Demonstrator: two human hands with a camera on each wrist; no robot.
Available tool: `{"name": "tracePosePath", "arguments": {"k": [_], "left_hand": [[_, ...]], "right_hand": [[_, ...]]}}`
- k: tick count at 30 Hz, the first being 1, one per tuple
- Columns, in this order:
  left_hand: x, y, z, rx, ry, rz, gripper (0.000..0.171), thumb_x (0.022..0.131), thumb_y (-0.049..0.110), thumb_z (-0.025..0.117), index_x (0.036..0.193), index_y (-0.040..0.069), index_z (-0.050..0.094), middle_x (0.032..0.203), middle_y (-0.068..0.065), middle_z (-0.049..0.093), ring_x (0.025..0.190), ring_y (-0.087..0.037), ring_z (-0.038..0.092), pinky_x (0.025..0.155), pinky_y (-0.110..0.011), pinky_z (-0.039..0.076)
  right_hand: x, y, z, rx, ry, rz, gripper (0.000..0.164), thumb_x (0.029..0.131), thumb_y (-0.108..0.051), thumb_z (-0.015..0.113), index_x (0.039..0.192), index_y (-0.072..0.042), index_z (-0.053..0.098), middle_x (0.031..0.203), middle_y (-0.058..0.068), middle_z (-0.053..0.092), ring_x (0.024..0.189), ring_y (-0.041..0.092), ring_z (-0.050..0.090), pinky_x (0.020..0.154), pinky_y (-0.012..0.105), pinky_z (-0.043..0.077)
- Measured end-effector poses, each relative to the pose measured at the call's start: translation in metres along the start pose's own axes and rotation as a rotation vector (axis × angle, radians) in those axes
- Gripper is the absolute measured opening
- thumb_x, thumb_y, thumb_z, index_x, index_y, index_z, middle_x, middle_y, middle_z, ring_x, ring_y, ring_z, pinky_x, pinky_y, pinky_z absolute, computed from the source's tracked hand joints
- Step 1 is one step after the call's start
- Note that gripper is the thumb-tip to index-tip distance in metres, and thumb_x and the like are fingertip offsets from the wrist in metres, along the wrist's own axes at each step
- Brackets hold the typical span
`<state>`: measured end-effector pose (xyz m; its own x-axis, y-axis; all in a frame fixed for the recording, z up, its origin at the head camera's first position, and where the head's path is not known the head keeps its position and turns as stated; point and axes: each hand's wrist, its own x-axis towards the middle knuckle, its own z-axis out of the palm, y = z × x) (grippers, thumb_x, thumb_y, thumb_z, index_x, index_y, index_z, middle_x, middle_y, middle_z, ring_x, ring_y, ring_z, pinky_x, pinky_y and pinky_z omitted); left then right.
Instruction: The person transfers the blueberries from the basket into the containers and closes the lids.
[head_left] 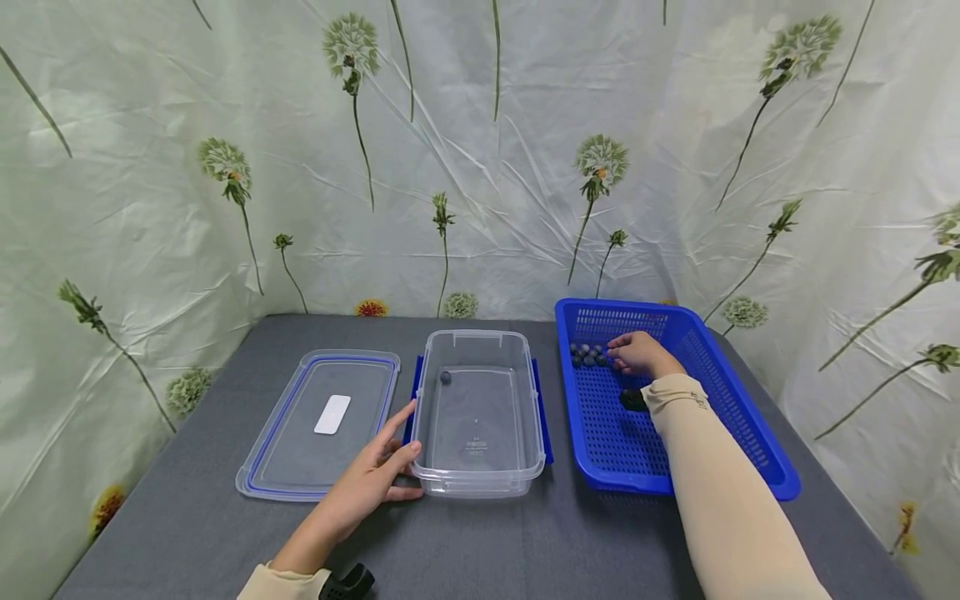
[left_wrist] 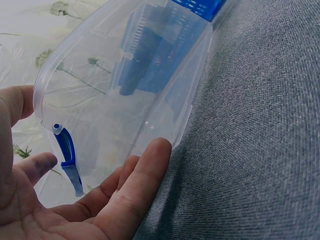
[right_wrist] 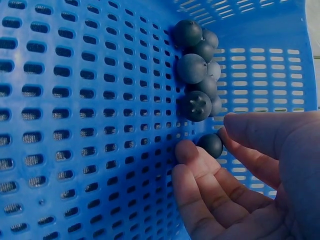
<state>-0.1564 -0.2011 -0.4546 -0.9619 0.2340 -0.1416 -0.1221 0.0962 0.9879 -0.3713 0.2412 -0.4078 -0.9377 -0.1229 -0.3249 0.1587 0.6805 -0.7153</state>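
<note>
My left hand (head_left: 367,479) rests at the left side of a clear plastic box (head_left: 480,483), its thumb at the rim and its fingers spread around the blue side latch (left_wrist: 67,152). One blueberry (head_left: 446,377) lies in the box near its far left. Inside a blue plastic basket (head_left: 622,479), my right hand (head_left: 641,356) reaches down to the far left part. Its fingers are loosely bent around a single blueberry (right_wrist: 210,145), with the thumb tip apart from it. Several more blueberries (right_wrist: 192,68) sit clustered along the basket wall beside that hand.
A clear lid (head_left: 288,467) with a blue seal lies flat left of the box, a white rectangle (head_left: 332,414) on it. Grey cloth (head_left: 480,550) covers the table. A flower-printed curtain (head_left: 480,208) hangs behind and on both sides.
</note>
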Motion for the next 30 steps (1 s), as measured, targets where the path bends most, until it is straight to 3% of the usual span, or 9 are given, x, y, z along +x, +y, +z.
{"name": "tracePosePath", "arguments": {"k": [5, 10, 15, 21, 30], "left_hand": [[-0.001, 0.001, 0.0, -0.002, -0.002, 0.001, 0.068, 0.113, 0.029, 0.057, 0.172, 0.033, 0.022, 0.125, -0.024, 0.051, 0.104, -0.025, 0.056, 0.089, -0.047, 0.067], [0.0, 0.001, 0.0, 0.002, -0.007, 0.005, 0.069, 0.113, 0.029, 0.057, 0.172, 0.032, 0.022, 0.124, -0.025, 0.051, 0.103, -0.025, 0.057, 0.089, -0.047, 0.067], [-0.001, 0.0, 0.0, 0.002, -0.008, 0.007, 0.068, 0.114, 0.028, 0.056, 0.172, 0.031, 0.021, 0.127, -0.026, 0.051, 0.103, -0.026, 0.058, 0.089, -0.047, 0.067], [-0.002, 0.0, 0.0, 0.006, 0.0, 0.002, 0.069, 0.113, 0.029, 0.057, 0.172, 0.032, 0.022, 0.126, -0.025, 0.052, 0.103, -0.025, 0.058, 0.088, -0.046, 0.067], [-0.001, -0.001, 0.0, 0.009, 0.002, -0.006, 0.068, 0.113, 0.029, 0.056, 0.172, 0.032, 0.021, 0.129, -0.027, 0.051, 0.103, -0.026, 0.058, 0.088, -0.047, 0.067]], "right_hand": [[0.001, 0.001, -0.003, -0.004, 0.006, -0.013, 0.041, 0.112, -0.008, 0.051, 0.145, 0.016, 0.052, 0.1, 0.008, 0.07, 0.072, 0.003, 0.061, 0.066, 0.018, 0.054], [-0.006, -0.003, -0.005, 0.011, 0.012, -0.039, 0.041, 0.111, -0.007, 0.052, 0.144, 0.018, 0.052, 0.093, 0.007, 0.072, 0.071, 0.002, 0.062, 0.066, 0.017, 0.055], [-0.011, -0.006, -0.006, 0.032, 0.018, -0.067, 0.041, 0.112, -0.006, 0.052, 0.145, 0.018, 0.052, 0.112, 0.02, 0.073, 0.077, 0.003, 0.064, 0.069, 0.016, 0.057], [-0.016, -0.014, -0.006, 0.02, 0.027, -0.098, 0.042, 0.112, -0.008, 0.052, 0.147, 0.016, 0.052, 0.141, 0.036, 0.06, 0.09, 0.006, 0.068, 0.076, 0.017, 0.059], [-0.021, -0.022, -0.006, 0.006, 0.055, -0.155, 0.041, 0.111, -0.008, 0.053, 0.146, 0.015, 0.054, 0.138, 0.035, 0.063, 0.099, 0.015, 0.072, 0.083, 0.021, 0.061]]}}
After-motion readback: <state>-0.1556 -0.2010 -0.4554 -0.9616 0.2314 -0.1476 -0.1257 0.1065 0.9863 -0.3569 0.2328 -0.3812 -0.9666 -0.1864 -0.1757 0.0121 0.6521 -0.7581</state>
